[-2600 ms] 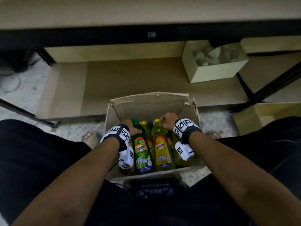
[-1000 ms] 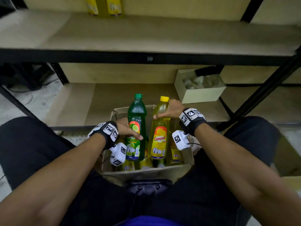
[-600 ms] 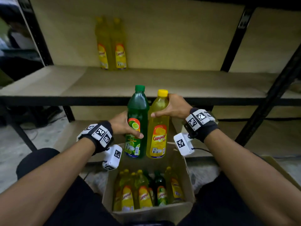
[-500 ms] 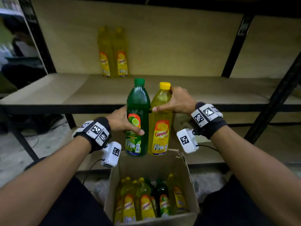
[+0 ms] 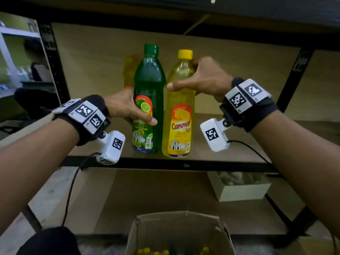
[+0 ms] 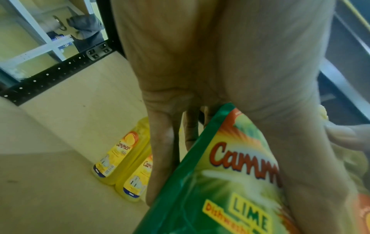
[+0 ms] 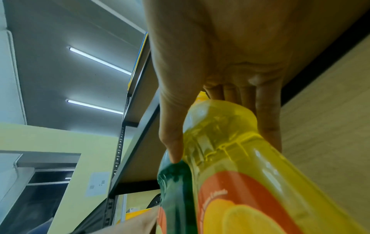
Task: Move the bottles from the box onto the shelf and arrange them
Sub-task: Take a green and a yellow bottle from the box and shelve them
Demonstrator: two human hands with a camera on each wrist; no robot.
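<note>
My left hand grips a green lime bottle round its middle, thumb across the label. My right hand grips a yellow bottle by its shoulder. Both bottles are upright, side by side, above the front part of the middle shelf; whether their bases touch the board I cannot tell. Two yellow bottles stand at the shelf's back, mostly hidden behind the green one in the head view. The cardboard box with several more bottles sits below on the floor.
A small open white box sits on the lower shelf to the right. Black uprights frame the shelf at left and right. Another shelf board runs close overhead.
Both hands lifted the green and yellow bottles out of the box and carried them up and forward over the middle shelf. My view rose with them.
</note>
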